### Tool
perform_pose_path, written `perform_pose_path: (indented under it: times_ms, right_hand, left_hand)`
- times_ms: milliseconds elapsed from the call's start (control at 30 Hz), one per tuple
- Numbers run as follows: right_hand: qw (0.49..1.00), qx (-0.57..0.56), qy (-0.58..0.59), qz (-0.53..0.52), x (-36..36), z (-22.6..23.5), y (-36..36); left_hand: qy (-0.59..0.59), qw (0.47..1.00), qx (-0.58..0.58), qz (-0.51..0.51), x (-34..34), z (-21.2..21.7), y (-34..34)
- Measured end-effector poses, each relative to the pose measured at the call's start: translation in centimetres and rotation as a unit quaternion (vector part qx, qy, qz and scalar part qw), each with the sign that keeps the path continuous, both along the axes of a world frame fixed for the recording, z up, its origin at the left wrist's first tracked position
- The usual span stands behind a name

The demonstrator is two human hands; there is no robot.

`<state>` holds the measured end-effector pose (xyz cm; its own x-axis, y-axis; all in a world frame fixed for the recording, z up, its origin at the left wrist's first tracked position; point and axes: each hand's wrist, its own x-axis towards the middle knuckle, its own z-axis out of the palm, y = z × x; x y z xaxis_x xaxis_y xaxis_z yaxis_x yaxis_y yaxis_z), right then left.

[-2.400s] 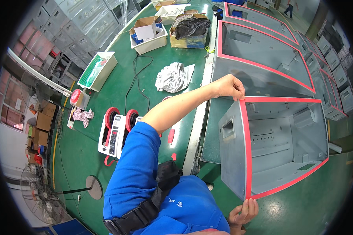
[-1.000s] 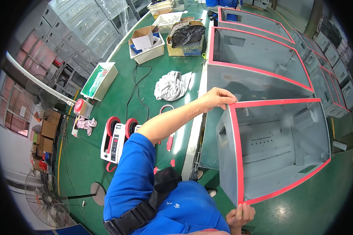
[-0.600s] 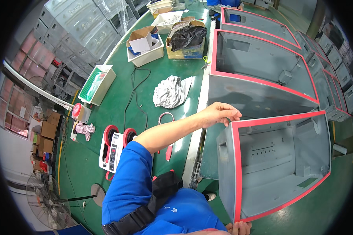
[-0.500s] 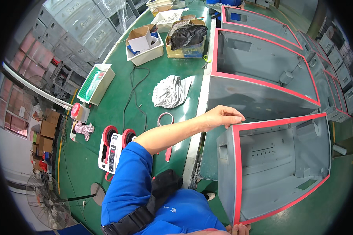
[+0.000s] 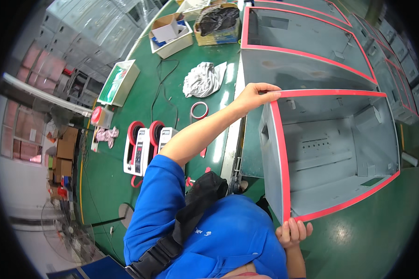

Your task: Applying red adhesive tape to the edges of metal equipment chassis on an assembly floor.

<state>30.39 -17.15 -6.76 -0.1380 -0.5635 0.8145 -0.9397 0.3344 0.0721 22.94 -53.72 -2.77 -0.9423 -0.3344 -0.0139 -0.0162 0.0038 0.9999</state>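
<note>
Your left hand (image 5: 255, 95) was stretched forward and its fingers (image 5: 269, 89) were closed on the upper left corner of the open grey metal box with red tape along its rim (image 5: 333, 153). Your right hand (image 5: 293, 231) was low, near your body, and its fingers (image 5: 297, 228) were curled around the lower left corner of the same box, just where the red edge turns. The box stood on its side on the green table (image 5: 172, 107) with the open face turned to you, directly in front of your chest.

Behind it stood a second grey metal box with the same red rim (image 5: 302, 51), touching or almost touching the first one; which of these I cannot tell. To your left, two tape dispensers with red rolls (image 5: 146, 146) were side by side on the table. A small roll of red tape (image 5: 199, 110) lay beyond them, and a crumpled white cloth (image 5: 202, 79) lay further away. A cardboard box with white pieces (image 5: 172, 32) and a second cardboard box holding a black bag (image 5: 218, 23) stood at the far end of the table.
</note>
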Motion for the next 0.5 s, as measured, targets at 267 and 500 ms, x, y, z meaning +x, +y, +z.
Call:
perform_pose_path:
  times_ms: [267,500]
  right_hand:
    - [0.978,0.076,-0.048,0.186,-2.6,2.2,1.2]
    - [0.943,0.05,-0.22,0.243,-5.7,6.5,1.6]
  left_hand:
    - [0.062,0.963,-0.071,0.253,1.8,-1.3,2.7]
    - [0.113,0.956,-0.045,0.268,9.7,-1.0,13.0]
